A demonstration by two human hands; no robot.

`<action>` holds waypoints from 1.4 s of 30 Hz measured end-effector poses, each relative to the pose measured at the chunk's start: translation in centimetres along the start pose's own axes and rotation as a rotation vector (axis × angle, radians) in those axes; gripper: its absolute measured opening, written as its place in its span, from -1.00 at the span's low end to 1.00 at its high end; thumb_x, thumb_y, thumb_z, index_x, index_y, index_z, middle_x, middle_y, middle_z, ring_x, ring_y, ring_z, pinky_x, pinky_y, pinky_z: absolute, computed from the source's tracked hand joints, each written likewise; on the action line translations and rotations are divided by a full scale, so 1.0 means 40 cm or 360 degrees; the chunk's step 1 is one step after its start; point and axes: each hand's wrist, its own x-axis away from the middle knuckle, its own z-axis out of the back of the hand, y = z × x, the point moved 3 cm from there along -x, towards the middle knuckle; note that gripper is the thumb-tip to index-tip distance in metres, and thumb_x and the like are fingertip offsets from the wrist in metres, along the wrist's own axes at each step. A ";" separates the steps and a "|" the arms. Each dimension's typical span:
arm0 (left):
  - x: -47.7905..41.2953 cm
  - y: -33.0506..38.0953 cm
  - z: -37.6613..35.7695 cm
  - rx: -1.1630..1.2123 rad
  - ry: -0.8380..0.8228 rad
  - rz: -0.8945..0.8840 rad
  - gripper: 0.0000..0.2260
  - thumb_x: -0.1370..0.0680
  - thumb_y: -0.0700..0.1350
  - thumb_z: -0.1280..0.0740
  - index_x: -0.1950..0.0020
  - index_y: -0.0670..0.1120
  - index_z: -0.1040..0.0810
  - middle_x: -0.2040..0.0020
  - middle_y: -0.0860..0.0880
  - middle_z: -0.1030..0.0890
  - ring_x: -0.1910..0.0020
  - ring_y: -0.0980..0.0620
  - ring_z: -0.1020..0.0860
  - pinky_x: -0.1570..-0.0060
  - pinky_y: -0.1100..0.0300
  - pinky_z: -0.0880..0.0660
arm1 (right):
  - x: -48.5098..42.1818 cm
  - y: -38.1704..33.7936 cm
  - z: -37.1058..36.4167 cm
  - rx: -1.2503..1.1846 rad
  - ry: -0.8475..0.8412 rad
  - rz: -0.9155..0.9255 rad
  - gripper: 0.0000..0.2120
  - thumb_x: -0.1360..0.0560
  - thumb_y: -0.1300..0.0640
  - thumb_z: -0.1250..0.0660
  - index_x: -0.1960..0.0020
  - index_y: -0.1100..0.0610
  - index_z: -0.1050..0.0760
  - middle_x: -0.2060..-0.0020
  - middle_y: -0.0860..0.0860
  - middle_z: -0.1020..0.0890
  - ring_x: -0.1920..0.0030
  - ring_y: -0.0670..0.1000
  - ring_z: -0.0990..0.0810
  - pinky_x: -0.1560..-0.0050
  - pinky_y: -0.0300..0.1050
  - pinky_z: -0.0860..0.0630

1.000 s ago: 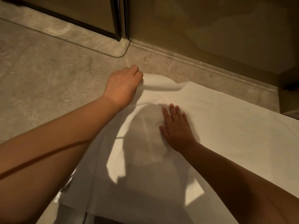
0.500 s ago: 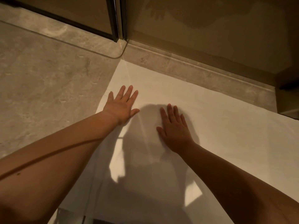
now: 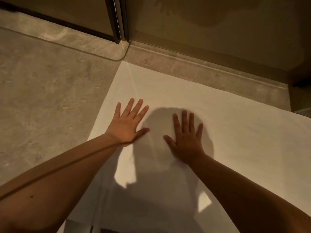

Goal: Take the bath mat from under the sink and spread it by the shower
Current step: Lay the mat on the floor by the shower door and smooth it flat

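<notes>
The white bath mat (image 3: pixel 227 125) lies flat on the stone floor, its far edge along the raised shower threshold (image 3: pixel 193 68). My left hand (image 3: pixel 127 123) rests palm down near the mat's left edge, fingers spread. My right hand (image 3: pixel 186 138) presses flat on the mat's middle, fingers also apart. Neither hand grips anything. My head's shadow falls on the mat between and below the hands. The mat's near edge runs out of view at the bottom.
The dark-framed glass shower door (image 3: pixel 117 19) stands at the top, with a glass panel (image 3: pixel 218 22) to its right. Bare grey stone floor (image 3: pixel 42 91) stretches to the left. A dark wall corner (image 3: pixel 301 98) sits at the right edge.
One second ago my left hand held the mat's folded far corner; it laid the corner flat and now rests open on the mat. The right hand has spread its fingers a little.
</notes>
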 end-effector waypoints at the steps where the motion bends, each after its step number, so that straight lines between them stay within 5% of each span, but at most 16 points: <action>1: -0.001 -0.007 0.002 -0.0005 -0.0001 0.0002 -0.32 -0.47 0.38 0.28 -0.51 0.09 0.25 -0.53 0.00 0.24 -0.49 -0.07 0.27 -0.40 -0.19 0.25 | -0.003 -0.004 -0.001 -0.0006 -0.0002 0.0008 -0.23 -0.46 -0.41 0.22 -0.48 -0.05 0.43 -0.49 0.06 0.38 -0.45 0.13 0.45 -0.41 0.31 0.30; 12: 0.020 0.001 0.024 -0.0092 -0.0054 0.0008 -0.36 -0.51 0.29 0.27 -0.50 0.01 0.31 -0.53 -0.07 0.28 -0.48 -0.10 0.31 -0.40 -0.23 0.22 | -0.004 -0.009 0.003 -0.0030 0.0034 0.0090 -0.22 -0.47 -0.41 0.20 -0.50 -0.02 0.36 -0.50 0.05 0.32 -0.47 0.11 0.40 -0.43 0.24 0.30; 19: 0.066 0.177 0.005 0.0022 -0.0057 -0.0501 -0.37 -0.55 0.26 0.10 -0.53 -0.03 0.10 -0.54 -0.07 0.13 -0.50 -0.10 0.19 -0.41 -0.22 0.22 | 0.088 0.111 -0.012 -0.0015 0.0066 -0.0012 -0.24 -0.50 -0.38 0.20 -0.52 -0.01 0.33 -0.50 0.05 0.29 -0.48 0.10 0.38 -0.44 0.18 0.32; 28: 0.035 0.490 -0.029 -0.0068 -0.0061 -0.1025 -0.38 -0.53 0.23 -0.03 -0.49 -0.10 -0.20 -0.49 -0.15 -0.19 -0.47 -0.19 -0.13 -0.34 -0.35 -0.08 | 0.320 0.338 -0.033 -0.0128 -0.0082 -0.0396 -0.25 -0.48 -0.38 0.16 -0.51 -0.06 0.33 -0.50 0.02 0.30 -0.48 0.08 0.36 -0.43 0.22 0.18; 32: 0.039 0.636 -0.072 -0.0163 -0.0088 -0.1240 -0.35 -0.53 0.28 0.09 -0.53 -0.02 0.07 -0.52 -0.06 0.11 -0.49 -0.10 0.17 -0.39 -0.25 0.21 | 0.478 0.448 -0.055 -0.0170 -0.0146 -0.0641 -0.27 -0.49 -0.38 0.14 -0.49 -0.11 0.38 -0.50 0.00 0.32 -0.48 0.09 0.36 -0.44 0.25 0.14; 42: 0.138 0.874 -0.144 -0.0231 -0.0186 -0.1713 -0.37 -0.55 0.28 0.14 -0.52 0.02 0.22 -0.52 -0.05 0.25 -0.45 -0.07 0.38 -0.35 -0.21 0.39 | 0.831 0.591 -0.127 -0.0400 -0.0353 -0.1314 -0.26 -0.53 -0.34 0.07 -0.48 -0.09 0.41 -0.49 -0.01 0.36 -0.49 0.11 0.33 -0.45 0.22 0.02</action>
